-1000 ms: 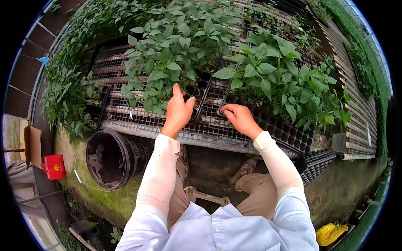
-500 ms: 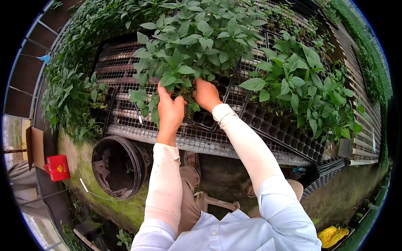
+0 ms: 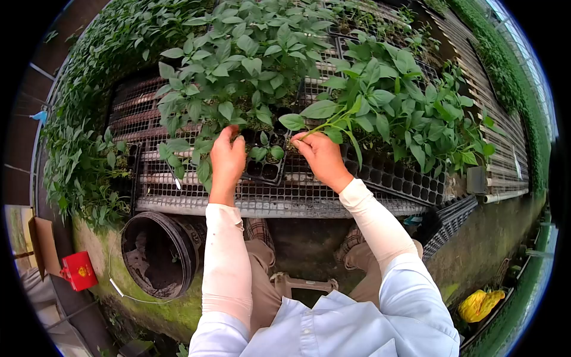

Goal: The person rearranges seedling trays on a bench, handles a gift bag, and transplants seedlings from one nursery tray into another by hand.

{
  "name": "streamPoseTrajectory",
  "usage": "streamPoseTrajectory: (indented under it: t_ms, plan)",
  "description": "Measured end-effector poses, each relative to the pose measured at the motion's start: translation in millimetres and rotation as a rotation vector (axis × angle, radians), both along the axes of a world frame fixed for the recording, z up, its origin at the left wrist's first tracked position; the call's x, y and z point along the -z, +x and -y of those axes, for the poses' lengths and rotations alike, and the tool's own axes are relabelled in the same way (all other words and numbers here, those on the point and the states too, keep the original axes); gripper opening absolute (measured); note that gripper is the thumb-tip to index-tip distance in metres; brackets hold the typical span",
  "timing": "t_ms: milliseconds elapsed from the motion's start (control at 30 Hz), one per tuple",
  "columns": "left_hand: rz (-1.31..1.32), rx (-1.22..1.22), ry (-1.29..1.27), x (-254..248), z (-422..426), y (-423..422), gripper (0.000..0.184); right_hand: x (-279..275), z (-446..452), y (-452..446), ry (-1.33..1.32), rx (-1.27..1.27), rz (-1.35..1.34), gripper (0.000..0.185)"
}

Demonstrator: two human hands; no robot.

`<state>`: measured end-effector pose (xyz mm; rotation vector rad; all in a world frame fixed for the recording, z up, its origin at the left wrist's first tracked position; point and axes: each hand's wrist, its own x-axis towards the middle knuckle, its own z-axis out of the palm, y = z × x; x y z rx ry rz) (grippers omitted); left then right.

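Note:
A leafy green seedling (image 3: 326, 122) hangs from my right hand (image 3: 324, 159), whose fingers are pinched round its stem end; its leaves spread up and to the right. My left hand (image 3: 228, 162) is at the front left edge of the middle seedling tray (image 3: 263, 172), its fingertips among low stems and partly hidden by leaves. What those fingertips hold, if anything, cannot be made out. Dense seedlings (image 3: 238, 65) fill the back of that tray. Small leaves stand in its front cells between my hands.
Another black cell tray (image 3: 410, 183) with seedlings lies at the right on the mesh bench (image 3: 285, 205). Below the bench are a black bucket (image 3: 157, 253), a stack of trays (image 3: 446, 226) and a small stool (image 3: 303, 284). A red box (image 3: 78, 271) is at far left.
My right hand has moved right, away from the middle tray, with a seedling now in its fingers. My left hand stays at the tray's front. The view has shifted slightly.

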<state>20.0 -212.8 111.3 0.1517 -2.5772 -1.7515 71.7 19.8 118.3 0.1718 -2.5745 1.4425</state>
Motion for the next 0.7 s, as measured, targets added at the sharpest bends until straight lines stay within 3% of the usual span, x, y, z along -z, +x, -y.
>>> streamPoseTrajectory:
  t_ms: [133,200,267,367,433,500,567,633,700]
  plan:
    - [0.164,0.074,0.214,12.6,-22.7,-18.2,0.048,-9.0,-71.6,65.1,0.078,0.077,0.094,0.018]
    - [0.228,0.089,0.269,42.5,-20.2,-39.6,0.056,-14.3,-110.1,100.2,0.102,0.168,0.124,0.019]
    - [0.130,0.079,0.341,89.3,-11.8,-68.1,0.061,-15.4,-152.8,133.5,0.174,0.203,0.166,0.019]
    - [0.202,-0.069,0.399,119.1,0.5,-101.6,0.039,-13.1,-223.6,172.2,0.303,0.378,0.213,0.019]
    - [0.163,-0.038,0.218,127.4,7.8,-111.8,0.031,-8.3,-268.3,189.1,0.296,0.548,0.171,0.019]
    - [0.096,-0.084,0.301,107.8,-12.4,-93.5,0.025,-2.8,-310.9,195.4,0.162,0.739,0.288,0.021]
    - [0.086,-0.061,0.200,126.0,1.7,-108.3,0.021,13.8,-350.5,195.2,0.328,0.827,0.157,0.024]
    - [0.072,-0.143,0.052,100.9,-18.7,-91.5,0.021,21.0,-374.3,182.0,0.315,0.905,0.155,0.024]
    - [0.094,-0.106,-0.108,109.5,-10.0,-100.9,0.023,25.5,-388.2,164.8,0.441,0.964,0.113,0.024]
